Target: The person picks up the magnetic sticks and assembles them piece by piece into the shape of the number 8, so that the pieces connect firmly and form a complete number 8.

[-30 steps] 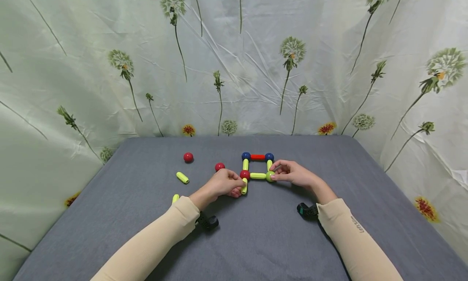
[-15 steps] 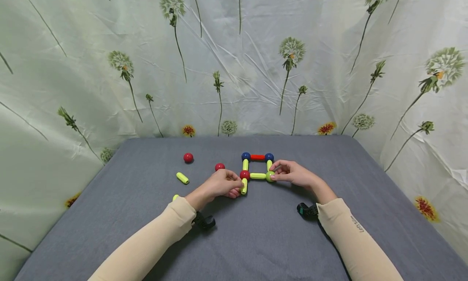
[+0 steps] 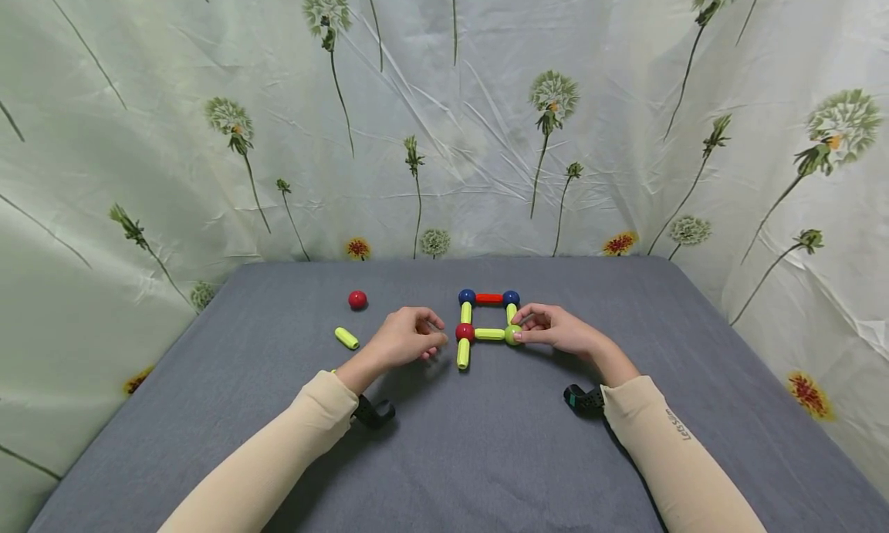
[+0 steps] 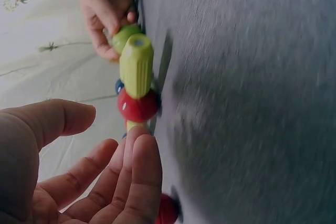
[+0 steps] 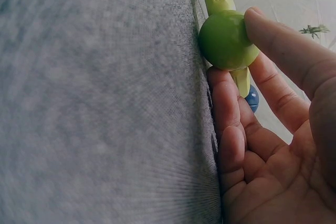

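A square of rods and balls lies on the grey cloth: two blue balls [image 3: 468, 297] joined by a red rod [image 3: 489, 298] at the back, a red ball [image 3: 464, 332] and a green ball [image 3: 512, 334] in front, yellow-green rods [image 3: 490, 334] between. Another yellow-green rod [image 3: 463, 354] sticks out from the red ball toward the person. My right hand [image 3: 559, 328] pinches the green ball between thumb and fingers, plain in the right wrist view. Left of the square, my left hand [image 3: 408, 337] is apart from it, thumb and fingers spread with nothing between them.
A loose red ball [image 3: 357, 300] and a loose yellow-green rod [image 3: 346, 338] lie to the left. Another red ball [image 4: 167, 209] shows behind the left fingers in the left wrist view. A floral curtain [image 3: 444, 116] hangs behind the cloth-covered table [image 3: 486, 456].
My left hand has let go of the front yellow-green rod and drawn back to the left, now covering the nearer loose red ball in the head view. My right hand stays on the green ball.
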Available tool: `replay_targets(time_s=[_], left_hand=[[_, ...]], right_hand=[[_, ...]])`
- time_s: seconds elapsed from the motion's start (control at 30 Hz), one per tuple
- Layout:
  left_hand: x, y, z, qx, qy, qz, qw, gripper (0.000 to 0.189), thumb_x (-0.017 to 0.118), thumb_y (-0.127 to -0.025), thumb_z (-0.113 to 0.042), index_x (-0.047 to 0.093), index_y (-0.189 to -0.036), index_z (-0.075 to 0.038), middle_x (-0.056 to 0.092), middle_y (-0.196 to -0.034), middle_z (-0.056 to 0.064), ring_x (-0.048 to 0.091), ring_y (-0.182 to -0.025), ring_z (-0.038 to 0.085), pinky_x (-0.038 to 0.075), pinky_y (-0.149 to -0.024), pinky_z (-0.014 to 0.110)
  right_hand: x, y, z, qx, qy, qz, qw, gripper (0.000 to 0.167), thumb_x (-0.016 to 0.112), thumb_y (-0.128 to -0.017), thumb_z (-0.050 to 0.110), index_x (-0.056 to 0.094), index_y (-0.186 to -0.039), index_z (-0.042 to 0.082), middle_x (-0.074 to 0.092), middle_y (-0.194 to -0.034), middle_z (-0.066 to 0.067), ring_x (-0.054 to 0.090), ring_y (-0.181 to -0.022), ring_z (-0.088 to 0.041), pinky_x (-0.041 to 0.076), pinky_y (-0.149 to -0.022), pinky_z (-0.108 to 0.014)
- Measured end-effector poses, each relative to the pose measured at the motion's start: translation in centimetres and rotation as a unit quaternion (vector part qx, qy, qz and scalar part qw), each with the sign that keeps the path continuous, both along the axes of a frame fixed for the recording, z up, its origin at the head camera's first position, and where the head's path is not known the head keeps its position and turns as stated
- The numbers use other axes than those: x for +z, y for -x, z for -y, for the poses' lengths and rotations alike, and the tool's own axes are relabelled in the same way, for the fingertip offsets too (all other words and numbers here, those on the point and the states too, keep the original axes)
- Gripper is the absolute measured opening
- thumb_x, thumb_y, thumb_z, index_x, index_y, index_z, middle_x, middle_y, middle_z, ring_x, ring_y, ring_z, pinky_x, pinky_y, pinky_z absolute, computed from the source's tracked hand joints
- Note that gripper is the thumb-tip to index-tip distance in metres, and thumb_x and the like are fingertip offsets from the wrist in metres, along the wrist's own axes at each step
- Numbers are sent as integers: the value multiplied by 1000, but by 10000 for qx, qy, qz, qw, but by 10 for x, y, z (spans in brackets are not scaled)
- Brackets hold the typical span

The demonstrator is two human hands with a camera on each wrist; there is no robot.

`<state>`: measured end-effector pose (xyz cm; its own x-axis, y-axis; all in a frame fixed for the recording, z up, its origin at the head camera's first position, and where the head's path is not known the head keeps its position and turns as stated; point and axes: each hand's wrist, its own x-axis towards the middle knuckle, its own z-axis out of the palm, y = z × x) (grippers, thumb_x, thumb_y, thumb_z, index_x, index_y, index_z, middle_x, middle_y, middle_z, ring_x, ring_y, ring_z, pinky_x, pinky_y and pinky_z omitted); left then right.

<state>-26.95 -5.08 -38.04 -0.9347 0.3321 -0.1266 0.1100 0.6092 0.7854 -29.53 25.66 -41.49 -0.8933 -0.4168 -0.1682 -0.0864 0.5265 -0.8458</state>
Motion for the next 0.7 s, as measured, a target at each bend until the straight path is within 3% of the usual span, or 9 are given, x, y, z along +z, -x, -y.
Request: replay_targets(time_s=[0.37,0.57,0.7], left_hand=[[9,10,18,558,506,-799,9939,29,71,-80,-25,65,-107,-16,67,-88,2,63,-62,11,49,-56,27],[7,17,23,819,924,-1126,9859,34,72,-80,-27,63,-113,-21,67,-101,4,63,-80,16,49,-68,30],[7,21,26,888,1066,-1145,9837,36,71,-81,-27,63,-115,-23,65,-106,6,61,-90,21,49,-73,35]], right_hand=[[1,-1,-1,-11,-5,-11,10000,42,69,-83,36,56,-116,15,62,-101,-7,55,-93,-19,43,-75,-29],[0,0,0,3,-28,-28,10000,41,69,-83,37,57,-116,15,62,-101,-6,55,-93,-19,42,-75,-29],[0,0,0,-13,-11,-7,10000,41,70,-83,37,57,-115,15,62,-100,-7,55,-92,-19,42,-75,-29]])
